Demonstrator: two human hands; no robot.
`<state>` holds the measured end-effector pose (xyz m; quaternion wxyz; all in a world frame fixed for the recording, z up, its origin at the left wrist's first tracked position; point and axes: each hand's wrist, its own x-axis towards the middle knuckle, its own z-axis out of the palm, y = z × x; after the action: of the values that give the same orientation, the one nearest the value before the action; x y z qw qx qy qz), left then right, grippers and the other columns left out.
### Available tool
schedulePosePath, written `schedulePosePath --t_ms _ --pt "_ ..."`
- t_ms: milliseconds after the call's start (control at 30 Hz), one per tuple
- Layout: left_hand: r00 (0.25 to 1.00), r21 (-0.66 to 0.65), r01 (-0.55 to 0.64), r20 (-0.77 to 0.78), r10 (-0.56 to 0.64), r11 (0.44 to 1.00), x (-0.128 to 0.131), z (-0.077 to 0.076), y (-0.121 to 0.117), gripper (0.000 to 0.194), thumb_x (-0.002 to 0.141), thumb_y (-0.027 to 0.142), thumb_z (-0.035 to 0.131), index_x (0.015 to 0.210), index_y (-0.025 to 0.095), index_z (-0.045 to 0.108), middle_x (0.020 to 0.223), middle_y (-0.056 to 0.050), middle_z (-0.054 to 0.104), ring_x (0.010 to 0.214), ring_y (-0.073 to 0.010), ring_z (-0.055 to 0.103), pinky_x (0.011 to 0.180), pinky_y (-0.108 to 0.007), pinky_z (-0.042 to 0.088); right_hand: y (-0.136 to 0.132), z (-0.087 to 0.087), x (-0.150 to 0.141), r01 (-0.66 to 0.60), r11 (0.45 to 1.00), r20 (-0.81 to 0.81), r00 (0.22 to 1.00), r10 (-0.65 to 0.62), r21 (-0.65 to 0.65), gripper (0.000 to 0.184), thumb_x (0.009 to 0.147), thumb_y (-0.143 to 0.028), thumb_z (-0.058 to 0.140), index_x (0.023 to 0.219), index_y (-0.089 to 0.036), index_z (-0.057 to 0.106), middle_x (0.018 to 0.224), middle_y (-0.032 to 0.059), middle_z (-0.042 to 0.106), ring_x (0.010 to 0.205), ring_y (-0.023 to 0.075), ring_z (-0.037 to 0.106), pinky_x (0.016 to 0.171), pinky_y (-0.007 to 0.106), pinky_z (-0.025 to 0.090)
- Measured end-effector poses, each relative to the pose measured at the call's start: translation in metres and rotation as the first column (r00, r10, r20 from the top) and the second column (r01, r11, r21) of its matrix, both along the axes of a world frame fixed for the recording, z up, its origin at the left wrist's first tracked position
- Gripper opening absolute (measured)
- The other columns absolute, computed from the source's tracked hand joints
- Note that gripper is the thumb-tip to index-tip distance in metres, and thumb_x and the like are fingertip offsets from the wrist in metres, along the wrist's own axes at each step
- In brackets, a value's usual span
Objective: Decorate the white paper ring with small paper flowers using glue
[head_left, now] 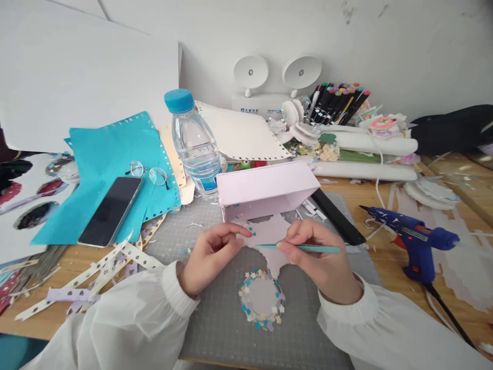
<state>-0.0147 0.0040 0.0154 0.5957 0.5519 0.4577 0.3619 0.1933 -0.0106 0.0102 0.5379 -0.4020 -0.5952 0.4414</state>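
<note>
My right hand (319, 257) grips slim teal tweezers (319, 248), held nearly level with the fine tip pointing left. Close to that tip, the thumb and index finger of my left hand (215, 252) come together; anything between them is too small to make out. Under and between both hands lies a pale lilac paper piece (271, 234) with a wavy edge, and small blue bits sit by my left fingertip. Just behind stands an open lilac paper box (265, 185). Nearer to me, a round disc (262, 298) ringed with tiny paper flowers rests on the grey cutting mat (215, 334).
A water bottle (196, 149) stands behind the box. To the left are a phone (111, 210), glasses (148, 173), blue paper (115, 144) and punched strips (92, 277). On the right lies a blue glue gun (416, 239) with its cord, beside a black bar (339, 218). Markers (339, 105) stand at the back.
</note>
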Motion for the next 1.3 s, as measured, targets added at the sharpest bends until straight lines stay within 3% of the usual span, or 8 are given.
schedulePosePath --t_ms 167,333,500,633,800,1100,1300 --pt "0.992 0.006 0.127 0.023 -0.128 0.992 -0.001 0.001 -0.004 0.025 0.083 0.034 0.061 0.095 0.012 0.066 0.051 0.007 0.033 0.047 -0.0084 0.025 0.046 -0.024 0.019 0.003 -0.007 0.000 -0.050 0.988 -0.185 0.983 0.022 -0.149 0.022 0.081 -0.024 0.068 0.070 -0.021 0.049 0.062 -0.0046 0.048 0.048 0.0091 0.046 0.044 0.025 0.037" --pt "0.991 0.025 0.134 0.023 -0.135 0.991 -0.001 -0.001 -0.004 0.022 0.083 0.031 0.062 0.093 0.012 0.066 0.052 0.004 0.041 0.047 -0.0084 0.028 0.046 -0.024 0.020 0.003 -0.007 -0.001 -0.075 0.984 -0.226 0.973 0.038 -0.161 0.021 0.081 -0.022 0.067 0.070 -0.021 0.049 0.061 -0.0050 0.048 0.047 0.0085 0.045 0.044 0.024 0.036" --pt "0.993 0.037 -0.015 0.120 0.010 0.999 -0.001 -0.002 -0.002 0.022 0.089 0.029 0.050 0.076 0.014 0.061 0.047 0.006 0.034 0.042 -0.0075 0.025 0.044 -0.025 0.016 0.004 -0.002 0.004 0.039 0.999 0.012 0.999 -0.039 0.018 0.015 0.080 -0.017 0.067 0.073 -0.021 0.054 0.068 -0.0011 0.054 0.060 0.0125 0.053 0.053 0.027 0.042" --pt "0.971 0.039 -0.137 0.201 0.126 0.990 -0.002 -0.003 0.000 0.028 0.089 0.024 0.042 0.062 0.018 0.042 0.048 0.006 0.031 0.045 -0.0084 0.023 0.047 -0.026 0.017 0.005 0.000 0.005 0.009 0.985 0.190 0.981 -0.042 0.174 0.017 0.079 -0.009 0.066 0.076 -0.021 0.055 0.071 0.0006 0.058 0.068 0.0155 0.057 0.059 0.030 0.044" --pt "0.971 0.062 -0.147 0.197 0.133 0.987 -0.001 -0.004 0.001 0.035 0.092 0.023 0.035 0.058 0.020 0.030 0.048 0.007 0.027 0.047 -0.0095 0.020 0.050 -0.029 0.017 0.005 -0.007 0.002 -0.043 0.952 0.337 0.939 -0.064 0.302 0.020 0.078 -0.005 0.066 0.077 -0.020 0.053 0.072 0.0015 0.058 0.071 0.0160 0.058 0.063 0.031 0.045" --pt "0.971 0.064 -0.120 0.214 0.104 0.991 -0.002 -0.007 0.001 0.037 0.092 0.021 0.034 0.056 0.021 0.027 0.046 0.007 0.025 0.044 -0.0098 0.019 0.048 -0.030 0.017 0.008 -0.015 -0.002 0.004 0.974 0.388 0.917 -0.094 0.227 0.016 0.081 -0.012 0.065 0.075 -0.020 0.052 0.070 0.0009 0.056 0.067 0.0139 0.055 0.060 0.028 0.044" --pt "0.973 0.071 -0.122 0.205 0.105 0.990 -0.002 -0.007 0.001 0.037 0.092 0.021 0.035 0.055 0.021 0.027 0.046 0.007 0.025 0.044 -0.0097 0.019 0.048 -0.030 0.017 0.005 -0.014 0.000 -0.029 0.989 0.393 0.919 -0.031 0.147 0.016 0.081 -0.015 0.066 0.074 -0.020 0.053 0.068 0.0003 0.056 0.063 0.0135 0.054 0.056 0.027 0.043"
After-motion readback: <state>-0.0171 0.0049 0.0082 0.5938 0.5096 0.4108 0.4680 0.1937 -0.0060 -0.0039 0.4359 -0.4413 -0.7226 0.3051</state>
